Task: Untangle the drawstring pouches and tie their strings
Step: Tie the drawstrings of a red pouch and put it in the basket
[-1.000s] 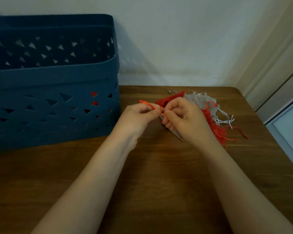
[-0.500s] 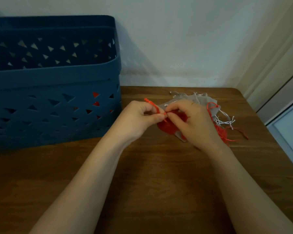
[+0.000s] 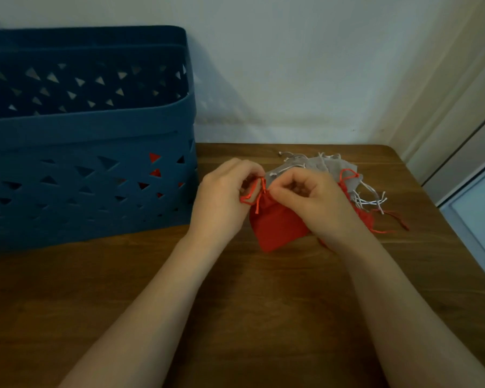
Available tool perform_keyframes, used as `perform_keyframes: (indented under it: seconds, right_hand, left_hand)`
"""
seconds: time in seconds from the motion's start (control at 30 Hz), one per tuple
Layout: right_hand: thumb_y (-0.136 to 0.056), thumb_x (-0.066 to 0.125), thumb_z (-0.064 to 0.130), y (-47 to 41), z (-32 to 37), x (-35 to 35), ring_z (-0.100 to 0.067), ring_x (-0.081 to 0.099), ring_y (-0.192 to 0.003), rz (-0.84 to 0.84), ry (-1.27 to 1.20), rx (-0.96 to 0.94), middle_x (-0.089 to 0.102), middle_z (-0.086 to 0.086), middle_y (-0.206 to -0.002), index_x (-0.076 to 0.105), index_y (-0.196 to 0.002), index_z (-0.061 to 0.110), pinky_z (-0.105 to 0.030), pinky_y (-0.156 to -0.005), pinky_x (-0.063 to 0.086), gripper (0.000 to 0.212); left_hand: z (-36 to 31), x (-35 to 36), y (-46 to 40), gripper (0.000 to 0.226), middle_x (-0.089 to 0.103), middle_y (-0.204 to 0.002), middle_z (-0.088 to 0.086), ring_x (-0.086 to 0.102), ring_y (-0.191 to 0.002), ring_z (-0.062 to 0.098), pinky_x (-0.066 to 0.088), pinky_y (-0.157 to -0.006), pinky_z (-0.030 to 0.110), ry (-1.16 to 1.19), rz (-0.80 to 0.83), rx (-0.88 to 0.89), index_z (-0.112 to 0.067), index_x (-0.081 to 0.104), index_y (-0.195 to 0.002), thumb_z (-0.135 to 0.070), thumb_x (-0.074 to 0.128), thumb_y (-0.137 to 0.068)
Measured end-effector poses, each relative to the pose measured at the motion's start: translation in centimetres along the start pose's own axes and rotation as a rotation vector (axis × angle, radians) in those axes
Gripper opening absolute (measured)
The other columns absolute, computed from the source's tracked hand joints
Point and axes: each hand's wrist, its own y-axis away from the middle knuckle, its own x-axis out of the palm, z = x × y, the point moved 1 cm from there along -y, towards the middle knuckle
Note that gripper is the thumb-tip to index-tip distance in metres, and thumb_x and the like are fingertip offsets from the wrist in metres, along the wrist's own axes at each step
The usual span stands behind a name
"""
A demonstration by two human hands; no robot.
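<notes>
Brown wooden tabletop (image 3: 263, 317) is carrying a small red fabric pouch (image 3: 277, 225), hanging mouth-up between both hands, left hand (image 3: 221, 200) and right hand (image 3: 317, 203) each pinching its orange drawstring (image 3: 254, 197).

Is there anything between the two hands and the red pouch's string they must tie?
Nothing visible. The left hand and right hand both already pinch the orange drawstring at the neck of the red fabric pouch.
</notes>
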Motion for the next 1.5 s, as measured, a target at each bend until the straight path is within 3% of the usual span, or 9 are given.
perform_keyframes:
  seconds: [0.2,0.4,0.6,0.67,0.83,0.93,1.03,1.13,1.5]
  right_hand:
    - [-0.088,0.059,0.008,0.1,-0.2,0.0,-0.009,0.065,-0.068,0.007,-0.318,0.174,0.069,0.001,-0.074,0.064,-0.097,0.02,-0.021,-0.061,0.051,0.016]
    - [-0.083,0.062,0.003,-0.1,-0.4,0.1,-0.008,0.064,-0.066,0.018,-0.401,0.187,0.069,0.002,-0.07,0.067,-0.081,0.013,-0.019,-0.061,0.05,0.012]
    - [-0.087,0.06,0.013,-0.3,-0.4,-1.6,-0.002,0.047,-0.072,0.023,0.542,-0.228,0.051,0.011,-0.079,0.056,-0.08,0.022,-0.012,-0.065,0.036,0.013]
    - [-0.091,0.054,0.017,-0.3,-0.4,-2.0,-0.003,0.042,-0.073,0.059,0.643,-0.234,0.046,0.008,-0.081,0.052,-0.079,0.018,-0.015,-0.066,0.033,0.012]
    - [-0.086,0.044,0.023,-0.3,-0.4,-2.1,-0.005,0.036,-0.057,-0.096,0.214,-0.055,0.042,-0.003,-0.062,0.051,-0.068,0.0,-0.018,-0.054,0.029,0.03]
    - [-0.086,0.046,0.02,-0.5,0.0,-1.4,-0.011,0.043,-0.059,-0.141,-0.481,0.082,0.056,-0.008,-0.069,0.059,-0.059,0.015,-0.021,-0.052,0.033,0.03]
    - [-0.089,0.035,0.011,-0.7,0.0,-1.6,-0.008,0.037,-0.047,-0.138,-0.921,0.205,0.053,0.003,-0.058,0.036,-0.054,0.019,-0.019,-0.044,0.029,0.036]
    - [-0.096,0.034,0.012,-0.8,-0.8,-1.2,-0.006,0.027,-0.042,-0.115,-0.75,0.34,0.035,0.007,-0.047,0.032,-0.061,0.018,-0.021,-0.045,0.019,0.036]
    - [-0.094,0.051,0.011,0.5,-0.2,1.0,-0.003,0.032,-0.039,-0.047,-0.292,0.082,0.04,0.007,-0.044,0.067,-0.071,0.02,-0.013,-0.04,0.026,0.029]
  left_hand:
    - [-0.6,0.1,0.1,0.012,0.058,-0.085,-0.009,0.054,-0.079,0.001,0.046,-0.065,0.015,0.064,-0.044,0.064,-0.011,0.065,-0.09,-0.019,0.058,-0.084]
    - [-0.5,-0.2,-0.1,0.012,0.058,-0.081,-0.008,0.054,-0.076,0.003,0.046,-0.063,0.021,0.076,-0.032,0.089,-0.01,0.065,-0.085,-0.021,0.06,-0.085]
    - [-0.1,-0.2,-0.4,0.014,0.06,-0.08,-0.008,0.053,-0.083,0.006,0.043,-0.072,0.021,0.097,0.043,0.149,-0.012,0.068,-0.082,-0.025,0.062,-0.083]
    - [-0.1,-0.2,-0.4,0.015,0.061,-0.079,-0.008,0.052,-0.082,0.005,0.042,-0.071,0.019,0.087,0.046,0.151,-0.013,0.068,-0.082,-0.026,0.062,-0.084]
    - [-0.2,-0.3,-0.2,0.009,0.061,-0.078,-0.008,0.052,-0.075,0.004,0.042,-0.065,0.017,0.178,0.021,0.057,-0.013,0.068,-0.083,-0.021,0.064,-0.085]
    - [-0.5,-0.5,-0.2,0.01,0.057,-0.076,-0.01,0.053,-0.073,0.003,0.041,-0.065,0.016,0.287,0.039,-0.075,-0.017,0.063,-0.077,-0.017,0.063,-0.087]
    - [0.1,-0.7,-0.3,0.014,0.057,-0.069,-0.006,0.051,-0.066,0.002,0.041,-0.061,0.019,0.367,0.135,-0.35,-0.018,0.06,-0.076,-0.02,0.061,-0.09]
    - [0.2,-0.9,-0.3,0.015,0.056,-0.061,-0.009,0.051,-0.06,-0.002,0.04,-0.059,0.013,0.477,0.169,-0.461,-0.02,0.061,-0.076,-0.021,0.058,-0.091]
    - [-1.7,-0.3,-0.1,0.015,0.05,-0.057,-0.005,0.047,-0.053,0.002,0.041,-0.055,0.011,0.675,0.114,-0.514,-0.008,0.059,-0.08,-0.019,0.059,-0.091]
